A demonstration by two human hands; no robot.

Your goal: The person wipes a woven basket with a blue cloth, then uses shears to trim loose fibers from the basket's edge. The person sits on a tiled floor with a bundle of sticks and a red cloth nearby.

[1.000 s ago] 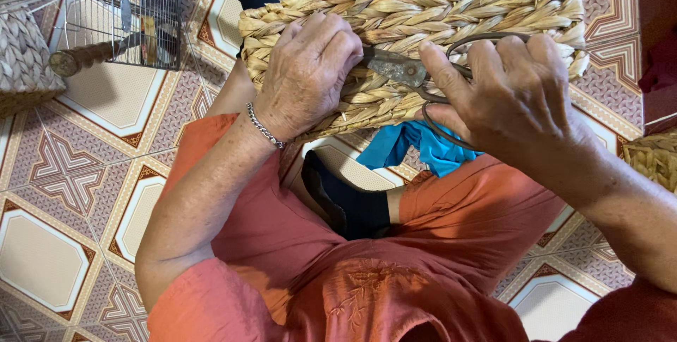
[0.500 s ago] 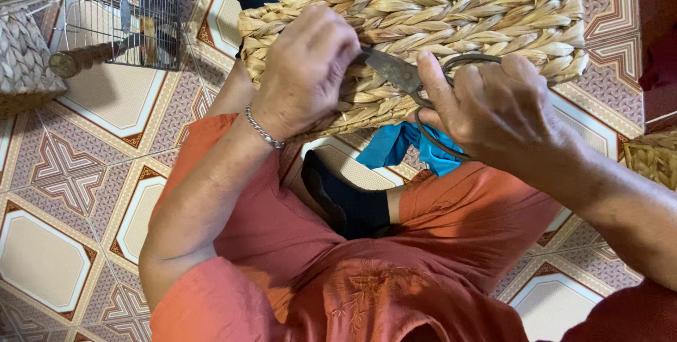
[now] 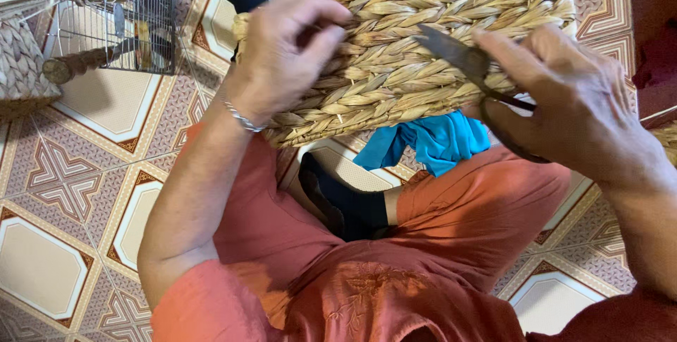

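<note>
Woven straw panel (image 3: 423,46) rests on the lap, braiding largely complete — left hand (image 3: 282,53) pinches a strand at its edge, right hand (image 3: 571,109) grips dark scissors (image 3: 458,56) with blades against the weave, trimming evidently unfinished — above patterned floor tiles (image 3: 63,243), wire cage (image 3: 120,28) nearby.

Soft, even indoor light, faint shadows on the floor, slight blur at the edges.

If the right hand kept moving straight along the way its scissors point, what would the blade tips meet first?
Most likely the woven basket. The right hand holds the scissors with the blades aimed up and left across the braided straw, the tips apparently already at its surface. Depth is unclear; further along lies the left hand.
</note>
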